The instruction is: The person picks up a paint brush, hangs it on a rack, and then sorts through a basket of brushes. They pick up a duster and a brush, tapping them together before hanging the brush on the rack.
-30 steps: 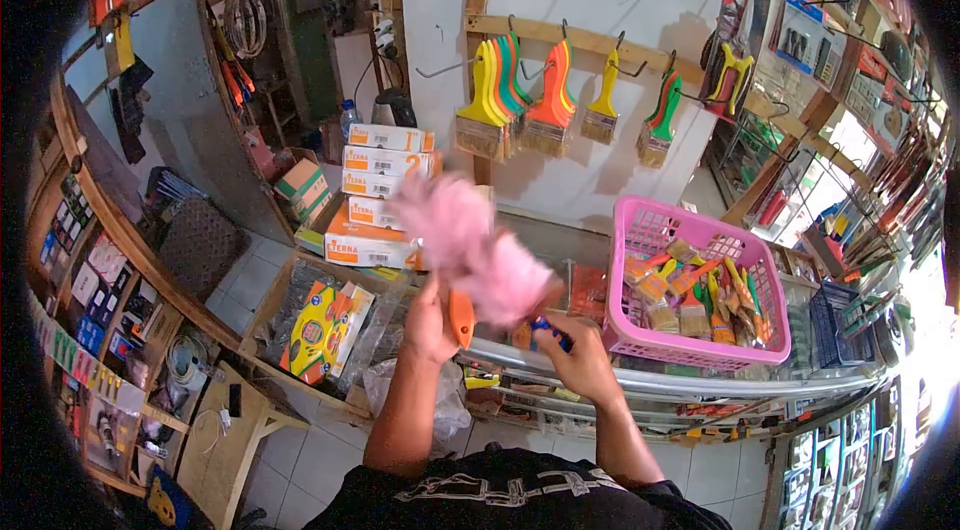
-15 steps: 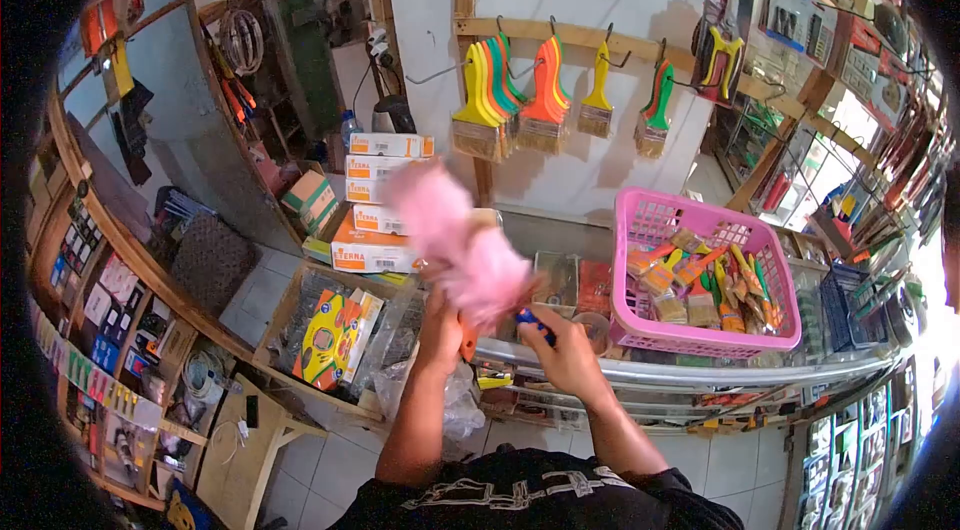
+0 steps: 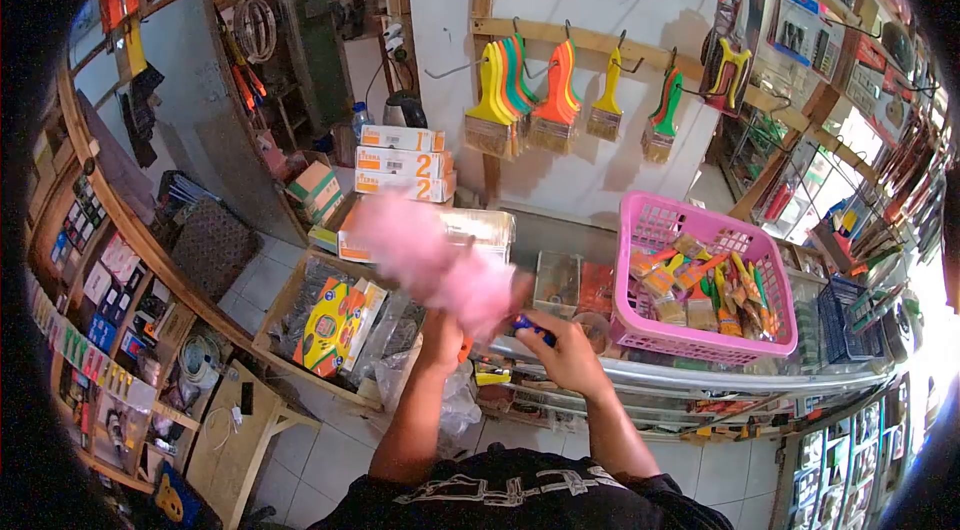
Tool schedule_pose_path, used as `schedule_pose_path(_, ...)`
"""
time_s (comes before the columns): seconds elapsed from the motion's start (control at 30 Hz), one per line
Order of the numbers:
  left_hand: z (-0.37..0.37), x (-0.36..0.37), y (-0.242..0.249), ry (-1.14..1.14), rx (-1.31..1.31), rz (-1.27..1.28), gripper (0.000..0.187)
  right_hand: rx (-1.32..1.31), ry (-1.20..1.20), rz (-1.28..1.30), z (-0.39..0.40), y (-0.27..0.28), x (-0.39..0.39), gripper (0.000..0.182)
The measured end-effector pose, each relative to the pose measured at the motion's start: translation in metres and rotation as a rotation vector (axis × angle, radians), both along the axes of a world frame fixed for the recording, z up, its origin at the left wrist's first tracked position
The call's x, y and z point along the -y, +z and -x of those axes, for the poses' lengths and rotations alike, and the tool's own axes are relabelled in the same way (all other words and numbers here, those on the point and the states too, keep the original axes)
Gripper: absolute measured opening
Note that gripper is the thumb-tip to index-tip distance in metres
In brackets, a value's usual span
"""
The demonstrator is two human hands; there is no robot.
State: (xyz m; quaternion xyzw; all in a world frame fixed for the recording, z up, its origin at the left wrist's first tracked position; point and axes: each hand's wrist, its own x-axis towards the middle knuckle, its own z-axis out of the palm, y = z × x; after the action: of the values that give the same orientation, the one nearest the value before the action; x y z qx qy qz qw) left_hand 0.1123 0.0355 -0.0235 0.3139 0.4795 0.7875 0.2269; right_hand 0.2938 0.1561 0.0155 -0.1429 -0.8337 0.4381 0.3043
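Observation:
My right hand (image 3: 570,355) is closed round the dark blue handle (image 3: 533,330) of a pink duster. The fluffy pink duster (image 3: 425,255) is smeared by motion and reaches up and left, across the boxes in this view. My left hand (image 3: 441,342) is closed just below the pink fluff. Beside its fingers shows a bit of an orange handle (image 3: 465,348), in colour like those of the hanging paintbrushes; the duster hides most of it. On the glass counter to the right, a pink plastic basket (image 3: 628,275) holds several paintbrushes (image 3: 700,310).
Paintbrushes (image 3: 555,100) with coloured handles hang from wall hooks ahead. Stacked white and orange boxes (image 3: 400,162) stand behind the duster. A wooden tray (image 3: 290,355) with packaged goods lies to the left. The counter's metal edge (image 3: 690,375) runs in front of me.
The pink duster has swept left and down, uncovering part of the box stack. Both hands keep their holds. The view has shifted slightly.

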Motion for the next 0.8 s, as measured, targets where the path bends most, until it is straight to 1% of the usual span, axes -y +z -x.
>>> schedule_pose_path(0.03,0.001,0.002,-0.003,-0.005,-0.009,0.005,0.042,0.011,0.042,-0.041,-0.001,0.001,0.0,0.028)
schedule_pose_path(0.07,0.001,0.003,-0.005,-0.009,-0.019,0.011,0.043,0.01,-0.02,0.03,0.001,0.002,0.001,0.029)
schedule_pose_path(0.13,-0.005,0.013,0.015,-0.171,0.13,-0.044,0.045,0.012,-0.143,0.174,0.004,0.003,0.004,0.032)
schedule_pose_path(0.17,-0.002,0.013,0.011,-0.187,0.082,-0.056,0.049,0.018,-0.148,0.174,0.004,0.003,0.006,0.033)
schedule_pose_path(0.23,-0.001,0.006,0.005,-0.003,-0.023,-0.037,0.049,0.003,0.01,0.066,-0.002,0.0,0.002,0.034)
schedule_pose_path(0.27,-0.003,0.006,0.003,0.026,-0.019,-0.038,0.049,-0.003,0.088,0.012,-0.005,-0.002,0.0,0.034)
schedule_pose_path(0.3,-0.007,0.006,0.007,0.055,-0.015,-0.038,0.049,-0.034,0.068,0.04,-0.005,-0.008,-0.003,0.034)
schedule_pose_path(0.37,-0.02,0.013,0.036,-0.006,0.109,-0.066,0.049,-0.091,0.037,0.092,-0.002,-0.018,-0.008,0.034)
schedule_pose_path(0.47,-0.009,0.019,0.027,-0.168,0.129,-0.078,0.051,0.062,-0.048,0.318,-0.008,-0.013,-0.004,0.031)
schedule_pose_path(0.5,-0.01,0.017,0.025,-0.141,0.159,-0.096,0.051,0.055,-0.005,0.225,-0.01,-0.018,-0.007,0.029)
schedule_pose_path(0.57,-0.006,0.015,-0.001,-0.03,0.087,0.039,0.048,0.034,0.081,0.04,-0.014,-0.031,-0.014,0.027)
schedule_pose_path(0.63,-0.015,0.007,0.015,-0.038,0.183,-0.056,0.042,0.073,0.014,0.227,-0.015,-0.029,-0.012,0.027)
schedule_pose_path(0.67,-0.015,0.012,0.017,-0.126,0.136,-0.086,0.035,0.093,-0.022,0.324,-0.015,-0.028,-0.01,0.027)
schedule_pose_path(0.7,-0.016,0.011,0.015,-0.14,0.129,-0.095,0.035,0.036,-0.067,0.366,-0.014,-0.027,-0.005,0.019)
schedule_pose_path(0.73,-0.018,0.01,0.01,-0.155,0.123,-0.102,0.035,0.02,-0.038,0.249,-0.014,-0.028,-0.006,0.018)
schedule_pose_path(0.8,-0.011,0.008,-0.005,-0.137,-0.06,-0.094,0.037,-0.012,0.021,0.023,-0.016,-0.029,-0.008,0.018)
